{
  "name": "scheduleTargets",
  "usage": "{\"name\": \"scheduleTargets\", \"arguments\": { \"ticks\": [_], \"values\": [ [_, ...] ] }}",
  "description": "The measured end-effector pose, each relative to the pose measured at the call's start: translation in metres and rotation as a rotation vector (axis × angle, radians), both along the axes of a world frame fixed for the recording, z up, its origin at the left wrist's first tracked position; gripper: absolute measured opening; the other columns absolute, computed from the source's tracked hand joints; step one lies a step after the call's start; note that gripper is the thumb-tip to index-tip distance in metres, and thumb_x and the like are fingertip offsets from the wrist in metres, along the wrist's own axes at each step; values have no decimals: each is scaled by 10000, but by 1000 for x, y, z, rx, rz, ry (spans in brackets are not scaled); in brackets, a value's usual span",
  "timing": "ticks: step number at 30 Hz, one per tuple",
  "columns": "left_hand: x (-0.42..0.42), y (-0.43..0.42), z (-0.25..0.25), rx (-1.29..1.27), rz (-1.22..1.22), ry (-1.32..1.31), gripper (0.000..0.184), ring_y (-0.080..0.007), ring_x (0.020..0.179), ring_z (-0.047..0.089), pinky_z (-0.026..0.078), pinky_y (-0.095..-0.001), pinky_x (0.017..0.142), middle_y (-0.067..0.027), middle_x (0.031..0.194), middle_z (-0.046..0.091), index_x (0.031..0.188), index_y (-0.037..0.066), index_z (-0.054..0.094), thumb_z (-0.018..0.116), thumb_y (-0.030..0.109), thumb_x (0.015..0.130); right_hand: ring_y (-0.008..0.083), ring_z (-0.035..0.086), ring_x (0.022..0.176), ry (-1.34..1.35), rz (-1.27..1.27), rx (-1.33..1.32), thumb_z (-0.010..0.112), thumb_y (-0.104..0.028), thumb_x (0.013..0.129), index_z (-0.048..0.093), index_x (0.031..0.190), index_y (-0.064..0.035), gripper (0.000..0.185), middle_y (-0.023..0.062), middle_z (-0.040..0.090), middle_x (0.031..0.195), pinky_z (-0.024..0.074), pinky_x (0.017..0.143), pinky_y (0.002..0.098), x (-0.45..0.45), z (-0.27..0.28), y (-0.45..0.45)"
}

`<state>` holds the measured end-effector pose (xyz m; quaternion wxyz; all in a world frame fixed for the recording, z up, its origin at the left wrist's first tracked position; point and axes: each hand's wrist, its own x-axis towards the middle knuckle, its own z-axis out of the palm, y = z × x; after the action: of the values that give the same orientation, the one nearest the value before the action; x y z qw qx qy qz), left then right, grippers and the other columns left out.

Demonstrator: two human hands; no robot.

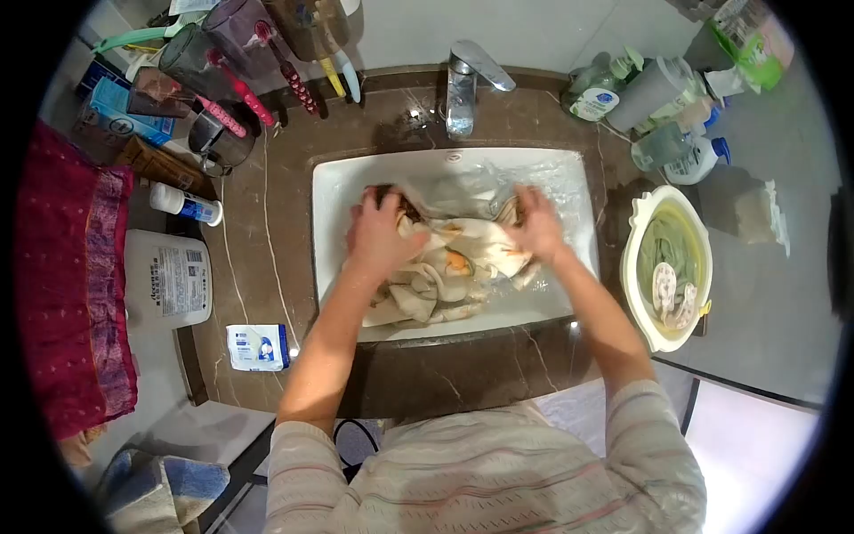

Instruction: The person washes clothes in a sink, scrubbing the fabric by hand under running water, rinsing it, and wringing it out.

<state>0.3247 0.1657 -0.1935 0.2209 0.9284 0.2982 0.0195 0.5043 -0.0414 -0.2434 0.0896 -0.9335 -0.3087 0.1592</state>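
A soaked cream cloth (454, 267) with orange and dark patches lies bunched in the white sink (334, 316); I cannot tell if it is a garment. My left hand (384, 233) grips its left part, near a dark brown patch, with the fingers curled over the fabric. On the other side, my right hand (536, 230) holds the right edge of the cloth, slightly blurred. Between the hands the fabric sags in rippling water (560, 182). The fingertips are partly hidden by the cloth. Behind the sink stands a chrome faucet (461, 93).
Cups with toothbrushes (240, 84) crowd the back left. A white tub (167, 280) and a wipes packet (258, 347) are at left. Several bottles (592, 93) stand back right, above a pale basin (633, 276) with green cloth. A red cloth (76, 285) hangs far left.
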Motion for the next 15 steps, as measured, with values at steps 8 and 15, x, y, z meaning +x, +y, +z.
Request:
{"name": "scheduleTargets", "arguments": {
  "ticks": [8, 15],
  "values": [
    [52, -29, -68, -146, -202, 471, 697, -281, 1085, 506, 443, -422, 844, -129, 1245, 471, 1347, 264, 344, 655, 304, 725, 390, 387, 1170, -173, 92, -68, 636, -377, 744, 514, 1162, -124, 503, 179, 437, 1261, 358, 926, 463, -16, -90, 36],
    [37, -4, -54, -2049, 591, -660, 520, -210, 1040, 521, 444, -316, 874, -78, 1152, 530, 1198, 22, 473, 614, 344, 814, 285, 577, 832, 194, 110, 546, 635, -311, 713, 645, 863, -123, 241, 101, 607, 907, 466, 748, 388, -103, 37, 82]
  ]
}}
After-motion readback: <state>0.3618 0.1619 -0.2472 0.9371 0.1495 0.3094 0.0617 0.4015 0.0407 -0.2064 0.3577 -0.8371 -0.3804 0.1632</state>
